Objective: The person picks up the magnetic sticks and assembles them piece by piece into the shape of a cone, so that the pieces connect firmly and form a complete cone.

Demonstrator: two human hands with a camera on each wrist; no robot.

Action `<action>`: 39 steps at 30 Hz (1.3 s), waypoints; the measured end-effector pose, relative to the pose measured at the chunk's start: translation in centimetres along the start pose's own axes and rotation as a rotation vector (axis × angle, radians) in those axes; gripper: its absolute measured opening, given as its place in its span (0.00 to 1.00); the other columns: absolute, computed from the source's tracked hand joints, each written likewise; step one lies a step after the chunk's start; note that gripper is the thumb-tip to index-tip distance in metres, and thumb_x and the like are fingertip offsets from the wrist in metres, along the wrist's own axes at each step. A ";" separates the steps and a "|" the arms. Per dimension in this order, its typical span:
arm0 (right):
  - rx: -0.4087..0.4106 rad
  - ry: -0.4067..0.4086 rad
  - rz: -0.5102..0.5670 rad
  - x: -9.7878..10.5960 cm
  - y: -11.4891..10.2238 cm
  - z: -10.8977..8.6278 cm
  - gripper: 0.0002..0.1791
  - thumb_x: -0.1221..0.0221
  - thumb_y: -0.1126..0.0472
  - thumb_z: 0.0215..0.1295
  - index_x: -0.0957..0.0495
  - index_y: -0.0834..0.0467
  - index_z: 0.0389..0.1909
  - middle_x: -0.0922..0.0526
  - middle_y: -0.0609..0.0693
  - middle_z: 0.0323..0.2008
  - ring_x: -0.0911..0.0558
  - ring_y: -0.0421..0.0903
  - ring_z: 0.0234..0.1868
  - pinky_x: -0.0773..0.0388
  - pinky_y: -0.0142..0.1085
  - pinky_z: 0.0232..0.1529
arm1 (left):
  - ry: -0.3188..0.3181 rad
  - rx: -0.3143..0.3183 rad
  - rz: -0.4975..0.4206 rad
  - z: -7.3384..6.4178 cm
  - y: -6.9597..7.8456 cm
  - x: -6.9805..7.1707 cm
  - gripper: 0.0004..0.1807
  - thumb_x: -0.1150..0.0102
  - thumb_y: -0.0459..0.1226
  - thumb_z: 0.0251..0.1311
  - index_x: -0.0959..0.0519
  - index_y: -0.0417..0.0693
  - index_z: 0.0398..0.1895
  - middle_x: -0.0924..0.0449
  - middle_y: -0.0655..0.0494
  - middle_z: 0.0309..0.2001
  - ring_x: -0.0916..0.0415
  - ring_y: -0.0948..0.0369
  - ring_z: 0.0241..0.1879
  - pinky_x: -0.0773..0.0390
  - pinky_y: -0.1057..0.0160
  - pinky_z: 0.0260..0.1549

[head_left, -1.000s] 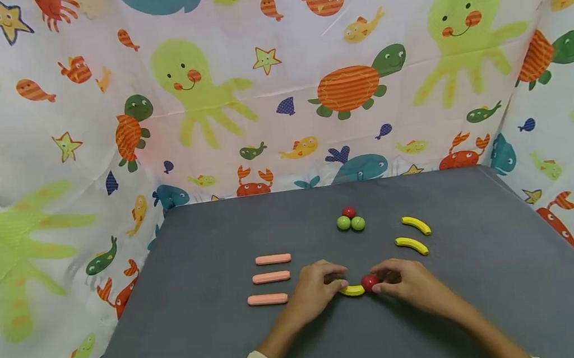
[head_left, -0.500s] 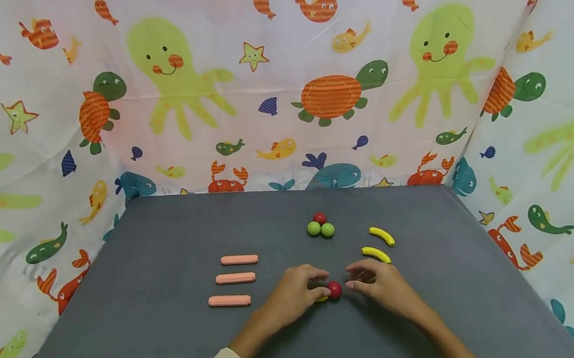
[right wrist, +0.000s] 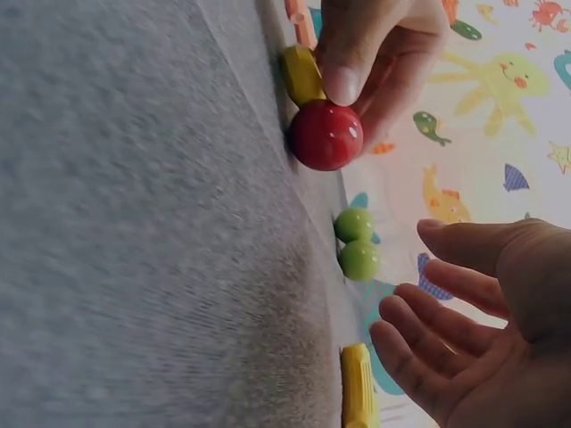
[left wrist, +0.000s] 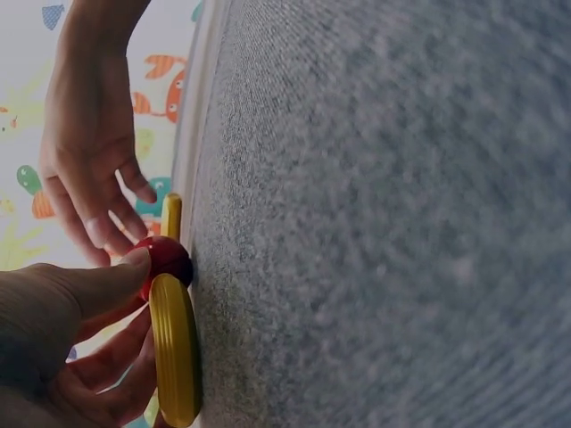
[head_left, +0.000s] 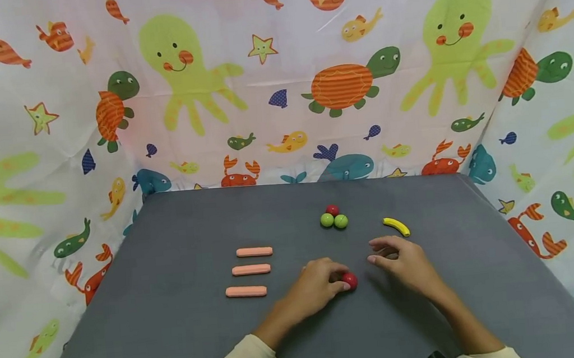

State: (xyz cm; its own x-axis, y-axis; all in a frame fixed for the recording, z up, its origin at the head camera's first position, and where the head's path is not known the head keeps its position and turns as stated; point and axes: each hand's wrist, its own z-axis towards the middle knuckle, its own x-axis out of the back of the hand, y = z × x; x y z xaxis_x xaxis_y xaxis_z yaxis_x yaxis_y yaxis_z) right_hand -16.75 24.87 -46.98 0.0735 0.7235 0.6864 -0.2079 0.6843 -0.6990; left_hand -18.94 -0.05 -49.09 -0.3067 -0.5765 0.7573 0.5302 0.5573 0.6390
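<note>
In the head view my left hand (head_left: 316,284) pinches a shiny red ball (head_left: 350,281) on the table between thumb and fingers. A yellow toy banana (left wrist: 177,352) lies against that ball, seen in the left wrist view; my left hand covers it from the head camera. My right hand (head_left: 409,264) is to the right of the ball, its fingers loosely bent and holding nothing. Another toy banana (right wrist: 359,388) stands out near the right fingertips in the right wrist view. Just beyond that hand lies one more toy banana (head_left: 396,227).
To the left, pink sausage-shaped pieces (head_left: 251,269) lie in a column on the grey table (head_left: 188,333). Toward the back, two green balls (head_left: 341,221) and a second red ball (head_left: 332,210) sit clustered. A sea-animal curtain (head_left: 279,78) hangs round the table.
My right hand has left the red ball and moved right, toward the bananas, and now hides one of them from the head camera. The left hand stays at the red ball. The head view has shifted.
</note>
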 end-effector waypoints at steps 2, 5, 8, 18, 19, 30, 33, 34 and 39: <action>0.009 0.025 -0.009 0.3 0.2 0.3 0.20 0.27 0.57 0.68 0.15 0.60 0.57 0.10 0.53 0.47 0.12 0.49 0.46 0.17 0.32 0.45 | 0.001 0.002 0.000 0.1 0.1 -0.1 0.15 0.26 0.41 0.66 0.10 0.52 0.54 0.16 0.65 0.40 0.25 0.76 0.36 0.26 0.68 0.41; 0.004 0.060 -0.013 0.6 0.5 0.8 0.20 0.27 0.57 0.68 0.15 0.61 0.57 0.10 0.55 0.47 0.12 0.52 0.48 0.18 0.28 0.45 | 0.001 0.002 0.010 0.2 0.4 -0.2 0.14 0.26 0.41 0.65 0.10 0.52 0.53 0.16 0.65 0.39 0.25 0.77 0.35 0.26 0.70 0.39; -0.006 0.085 -0.014 0.7 0.7 1.3 0.21 0.28 0.58 0.68 0.15 0.62 0.58 0.10 0.57 0.49 0.12 0.54 0.50 0.16 0.33 0.48 | 0.004 0.002 0.021 0.0 0.4 0.0 0.14 0.25 0.40 0.64 0.10 0.52 0.52 0.15 0.64 0.39 0.25 0.77 0.34 0.26 0.71 0.37; -0.067 0.107 -0.042 1.5 2.2 2.3 0.23 0.29 0.58 0.69 0.18 0.65 0.61 0.15 0.66 0.57 0.14 0.65 0.56 0.20 0.60 0.57 | 0.003 0.008 -0.006 0.0 0.7 0.0 0.14 0.25 0.38 0.63 0.10 0.48 0.52 0.15 0.61 0.38 0.26 0.78 0.33 0.26 0.74 0.35; -0.076 0.102 -0.044 1.6 2.4 2.4 0.23 0.29 0.58 0.70 0.18 0.65 0.61 0.16 0.67 0.58 0.14 0.66 0.56 0.20 0.61 0.58 | -0.002 0.014 -0.010 0.0 0.7 0.0 0.14 0.25 0.38 0.64 0.10 0.48 0.52 0.15 0.61 0.39 0.26 0.78 0.33 0.26 0.75 0.35; -0.113 0.048 -0.070 1.8 3.7 2.9 0.23 0.30 0.58 0.70 0.18 0.67 0.60 0.14 0.66 0.56 0.14 0.65 0.57 0.23 0.60 0.58 | -0.008 0.026 -0.027 0.1 0.8 0.0 0.15 0.25 0.39 0.64 0.10 0.48 0.53 0.15 0.60 0.39 0.26 0.78 0.33 0.25 0.75 0.34; -0.114 0.023 -0.077 1.8 4.0 2.9 0.21 0.30 0.59 0.70 0.17 0.67 0.58 0.12 0.64 0.53 0.13 0.62 0.54 0.20 0.52 0.52 | -0.011 0.029 -0.028 0.1 0.8 0.0 0.15 0.25 0.39 0.64 0.10 0.48 0.53 0.15 0.60 0.39 0.26 0.78 0.33 0.25 0.75 0.34; -0.114 0.013 -0.078 1.8 4.0 2.9 0.20 0.30 0.59 0.70 0.16 0.66 0.58 0.12 0.63 0.52 0.13 0.60 0.52 0.20 0.48 0.50 | -0.012 0.032 -0.031 0.1 0.8 0.0 0.15 0.25 0.39 0.64 0.10 0.48 0.53 0.15 0.60 0.39 0.26 0.78 0.33 0.25 0.75 0.35; -0.111 -0.029 -0.082 1.6 4.5 3.0 0.17 0.31 0.61 0.70 0.15 0.65 0.55 0.10 0.60 0.48 0.14 0.51 0.45 0.23 0.33 0.38 | -0.014 0.048 -0.057 0.0 0.6 -0.1 0.15 0.25 0.38 0.64 0.10 0.48 0.53 0.14 0.60 0.40 0.25 0.79 0.33 0.25 0.75 0.35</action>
State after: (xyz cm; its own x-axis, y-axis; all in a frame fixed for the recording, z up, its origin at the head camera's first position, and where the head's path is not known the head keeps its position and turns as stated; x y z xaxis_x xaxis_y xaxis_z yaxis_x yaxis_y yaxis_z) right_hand -20.52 28.76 -48.42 0.0575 0.6632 0.7462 -0.0932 0.7478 -0.6574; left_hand -18.59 0.38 -48.74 -0.3462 -0.5997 0.7214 0.4735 0.5522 0.6862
